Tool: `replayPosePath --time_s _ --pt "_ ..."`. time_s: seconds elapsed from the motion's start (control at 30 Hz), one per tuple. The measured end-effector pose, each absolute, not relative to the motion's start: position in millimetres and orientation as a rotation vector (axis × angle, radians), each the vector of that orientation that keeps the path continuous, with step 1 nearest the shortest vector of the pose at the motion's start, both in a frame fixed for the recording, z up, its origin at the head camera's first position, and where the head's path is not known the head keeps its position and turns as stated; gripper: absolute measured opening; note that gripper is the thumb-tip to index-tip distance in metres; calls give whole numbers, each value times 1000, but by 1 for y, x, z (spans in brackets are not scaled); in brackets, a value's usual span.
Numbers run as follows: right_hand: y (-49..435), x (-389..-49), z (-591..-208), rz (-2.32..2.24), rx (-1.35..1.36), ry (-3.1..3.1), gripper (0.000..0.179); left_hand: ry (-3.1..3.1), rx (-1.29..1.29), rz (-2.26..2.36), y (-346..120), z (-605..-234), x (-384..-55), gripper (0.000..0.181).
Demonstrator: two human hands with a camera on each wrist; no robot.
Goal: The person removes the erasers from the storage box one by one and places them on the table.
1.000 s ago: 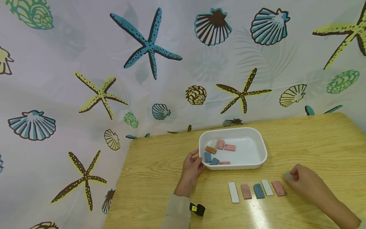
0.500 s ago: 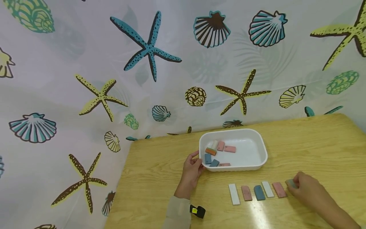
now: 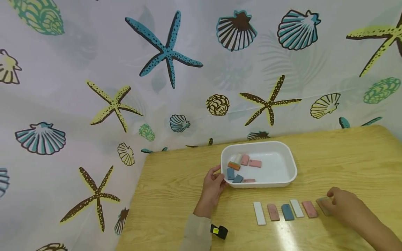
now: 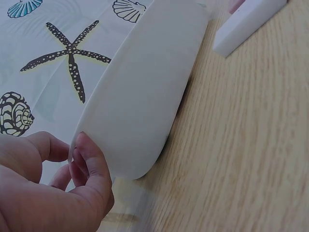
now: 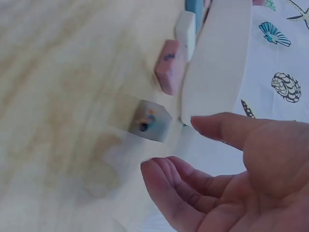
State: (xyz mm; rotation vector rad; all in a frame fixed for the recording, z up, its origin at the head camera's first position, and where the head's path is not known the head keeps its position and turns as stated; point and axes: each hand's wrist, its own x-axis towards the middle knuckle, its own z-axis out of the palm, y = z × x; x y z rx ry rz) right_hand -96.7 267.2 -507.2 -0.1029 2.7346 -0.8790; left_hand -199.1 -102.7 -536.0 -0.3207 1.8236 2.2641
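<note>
My left hand pinches the left rim of a white plastic tray, thumb and fingers on either side of it, as the left wrist view shows. To the right, a greyish-green eraser lies on the table, ending a row of erasers. Just beside it is my right hand. In the right wrist view its thumb and fingers stand apart, and the grey eraser lies beyond the fingertips with a small blurred print. Left of it in the row is a pink eraser.
The row continues leftward with a white eraser, a blue eraser, another pink eraser and a long white eraser. Several pink, blue, white and orange erasers lie in the tray's left part. A patterned cloth hangs behind the table.
My right hand has brought the grey eraser down to the row's right end and let go of it. My left hand stays on the tray rim.
</note>
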Motion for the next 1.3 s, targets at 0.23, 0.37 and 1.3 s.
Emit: replayPosePath --time_s 0.23,0.37,1.3 --pt "253 -113 -485 -967 -195 2908 36 1823 -333 2255 -102 -537 -197 41" --pt "233 -128 -474 -1059 -285 2923 33 1839 -352 2257 -103 -538 -198 40" --pt "126 -240 -480 -629 -502 2884 19 1809 -316 2293 -101 -541 -203 40"
